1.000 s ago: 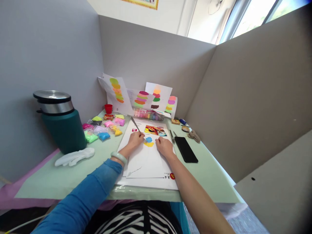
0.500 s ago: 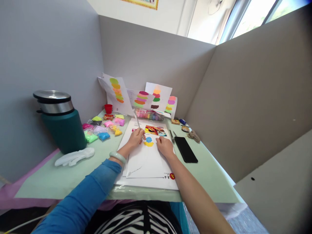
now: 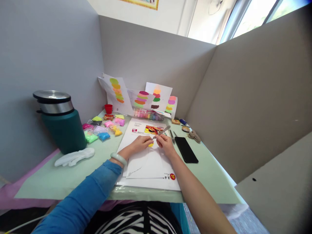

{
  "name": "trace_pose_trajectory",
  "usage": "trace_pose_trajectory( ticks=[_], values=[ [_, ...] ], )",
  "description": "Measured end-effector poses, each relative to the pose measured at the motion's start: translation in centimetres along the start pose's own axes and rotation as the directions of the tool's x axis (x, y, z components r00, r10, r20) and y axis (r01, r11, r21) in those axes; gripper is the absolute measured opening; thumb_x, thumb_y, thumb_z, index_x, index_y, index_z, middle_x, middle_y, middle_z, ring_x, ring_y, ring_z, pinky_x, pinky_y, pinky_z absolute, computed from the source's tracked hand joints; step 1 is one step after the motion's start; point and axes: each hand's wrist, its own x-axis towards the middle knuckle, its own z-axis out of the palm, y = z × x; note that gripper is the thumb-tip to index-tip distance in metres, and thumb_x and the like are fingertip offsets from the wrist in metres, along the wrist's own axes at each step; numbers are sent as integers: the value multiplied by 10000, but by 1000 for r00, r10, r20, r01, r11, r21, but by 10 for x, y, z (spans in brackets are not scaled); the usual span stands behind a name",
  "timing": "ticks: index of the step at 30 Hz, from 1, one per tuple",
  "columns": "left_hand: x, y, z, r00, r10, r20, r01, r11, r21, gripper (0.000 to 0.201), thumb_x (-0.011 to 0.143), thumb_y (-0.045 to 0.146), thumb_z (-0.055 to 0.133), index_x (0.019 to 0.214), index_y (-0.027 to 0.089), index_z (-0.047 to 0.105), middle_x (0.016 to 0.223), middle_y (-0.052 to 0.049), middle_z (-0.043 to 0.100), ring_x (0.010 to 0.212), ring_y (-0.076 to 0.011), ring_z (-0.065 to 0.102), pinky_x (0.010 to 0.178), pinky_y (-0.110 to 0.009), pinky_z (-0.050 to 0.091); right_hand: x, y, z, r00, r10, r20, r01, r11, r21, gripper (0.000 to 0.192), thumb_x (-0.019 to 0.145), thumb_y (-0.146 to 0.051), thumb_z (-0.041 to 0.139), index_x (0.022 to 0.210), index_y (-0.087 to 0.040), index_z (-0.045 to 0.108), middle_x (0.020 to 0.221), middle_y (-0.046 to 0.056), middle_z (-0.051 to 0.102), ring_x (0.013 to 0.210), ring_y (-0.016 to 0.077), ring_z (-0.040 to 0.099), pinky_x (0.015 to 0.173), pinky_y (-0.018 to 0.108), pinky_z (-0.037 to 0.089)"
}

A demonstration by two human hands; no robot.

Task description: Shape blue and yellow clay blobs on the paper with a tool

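A slim, flat grey tool point(image 3: 163, 130), its exact kind too small to make out, slants up to the right between my hands. My right hand point(image 3: 165, 144) pinches it near its lower end. The fingertips of my left hand point(image 3: 140, 143) are closed at that same end, close to the right fingertips. Just below the fingers a patch of yellow point(image 3: 150, 145) shows on a white sheet of paper point(image 3: 146, 164). My hands cover the blue patch above it. Under the sheet lies a white drawing pad point(image 3: 140, 123) with a printed picture.
Right of the paper lie a black phone point(image 3: 186, 149) and a pen-like tool point(image 3: 172, 137). Bagged colored clay point(image 3: 104, 136), a white glove point(image 3: 74, 157) and a green thermos point(image 3: 63, 130) stand left. Color-swatch sheets point(image 3: 118, 94) lean against the grey partition point(image 3: 156, 55).
The grey tool has gone from upright in my left hand to slanting right between both hands. My left hand has moved right, and my right fingers have closed on the tool.
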Motion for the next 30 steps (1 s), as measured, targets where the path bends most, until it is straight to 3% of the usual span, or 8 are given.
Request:
trace_pose_trajectory(
  ticks=[6,8,13,15,17,21,24,30],
  values=[
    [2,-5,-2,990,-54,-128,62,996,59,402,858,431,384,625,159,565,551,9,527,572,-122,468,543,-225,322,6,7,-5,978,39,-206,-21,996,90,333,780,-496,499,707,-174,546,508,-48,397,421,63,303,391,205,224],
    [2,-6,-2,989,-59,-133,72,993,96,413,859,430,384,599,157,555,535,14,511,551,-114,453,531,-224,305,5,8,-3,981,46,-187,-31,996,83,332,776,-497,506,728,-171,548,496,-55,398,409,60,301,386,202,221],
    [1,-5,1,996,11,-93,1,992,126,375,854,403,405,629,160,581,572,15,558,569,-112,478,546,-215,314,1,7,5,996,23,90,-23,1000,2,337,766,-490,530,834,-165,590,504,-55,447,395,63,337,387,195,238],
    [1,-4,0,996,5,-95,5,994,107,403,876,403,359,665,165,606,616,2,601,606,-123,516,573,-215,342,1,9,4,996,39,84,-37,999,-24,350,783,-503,496,757,-162,575,520,-39,469,399,66,352,391,199,247],
    [2,-4,-2,989,-69,-131,82,992,96,440,899,394,302,708,173,631,672,-15,640,662,-136,558,618,-217,373,4,12,1,996,80,-35,-82,996,-46,366,797,-509,456,689,-168,536,510,-34,465,399,74,354,394,205,257],
    [4,-11,-6,920,-284,-271,347,909,228,334,876,325,352,828,186,652,828,-52,682,809,-181,605,696,-245,402,8,20,-10,954,144,-264,-207,951,-231,338,814,-463,392,705,-177,533,529,-17,514,453,107,431,446,214,321],
    [4,-17,-6,867,-398,-300,486,807,336,241,820,258,428,910,190,640,889,-80,681,861,-217,610,672,-263,411,8,22,-12,962,128,-241,-225,870,-438,335,836,-412,342,767,-174,569,588,1,579,575,135,527,558,217,374],
    [3,-20,-2,899,-360,-249,435,804,406,218,762,175,451,856,222,642,922,-67,681,891,-231,609,681,-278,421,7,20,-7,972,109,-207,-218,748,-627,294,833,-386,377,827,-197,603,670,12,632,743,164,571,658,219,376]
  ],
)
